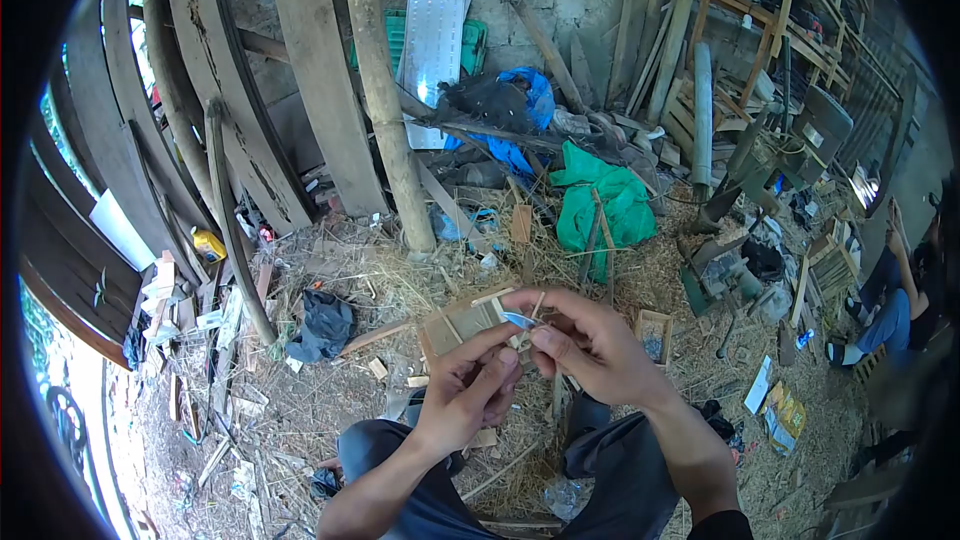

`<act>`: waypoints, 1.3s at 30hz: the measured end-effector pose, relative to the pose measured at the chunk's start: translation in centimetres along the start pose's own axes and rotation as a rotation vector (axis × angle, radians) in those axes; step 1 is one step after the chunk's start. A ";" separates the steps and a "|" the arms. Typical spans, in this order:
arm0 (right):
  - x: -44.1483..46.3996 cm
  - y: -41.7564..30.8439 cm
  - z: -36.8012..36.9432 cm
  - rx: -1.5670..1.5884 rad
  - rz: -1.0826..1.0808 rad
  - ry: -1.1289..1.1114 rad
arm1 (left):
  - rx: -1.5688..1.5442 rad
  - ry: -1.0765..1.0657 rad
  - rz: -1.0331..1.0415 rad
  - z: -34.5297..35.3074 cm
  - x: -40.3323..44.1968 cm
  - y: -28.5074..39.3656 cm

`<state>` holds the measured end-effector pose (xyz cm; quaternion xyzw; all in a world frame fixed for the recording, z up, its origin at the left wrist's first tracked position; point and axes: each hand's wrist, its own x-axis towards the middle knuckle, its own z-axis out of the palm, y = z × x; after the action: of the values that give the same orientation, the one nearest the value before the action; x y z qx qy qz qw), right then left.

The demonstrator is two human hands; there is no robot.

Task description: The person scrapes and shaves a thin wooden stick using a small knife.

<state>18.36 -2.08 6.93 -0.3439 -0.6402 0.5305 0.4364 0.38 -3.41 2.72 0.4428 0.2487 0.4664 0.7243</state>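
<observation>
One small blue strip at frame centre, pinched in the fingers of the right hand; left hand curled close beside it, its grip not discernible. Wooden tray just beyond the hands. Green sheet above right of centre; dark cloth left of centre, on littered ground.

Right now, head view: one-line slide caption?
Left hand and right hand meet at a small blue piece, crumpled green sheeting on the littered ground beyond.
</observation>
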 end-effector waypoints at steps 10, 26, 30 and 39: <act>0.2 0.0 -0.7 0.099 0.138 0.081 | 0.092 -0.034 -0.010 -0.2 0.2 0.6; 0.6 -0.3 -0.2 0.008 0.133 0.041 | 0.022 0.062 -0.101 -0.6 0.4 0.5; 0.6 -0.6 -1.4 0.065 0.229 0.055 | 0.045 -0.014 -0.050 -0.5 0.4 0.3; 0.3 0.0 -1.7 0.065 0.192 0.052 | 0.432 0.057 0.189 -0.3 0.8 -1.1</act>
<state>19.84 -1.16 7.12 -0.4030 -0.5752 0.5812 0.4110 0.97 -2.79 1.62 0.5954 0.3205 0.4806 0.5584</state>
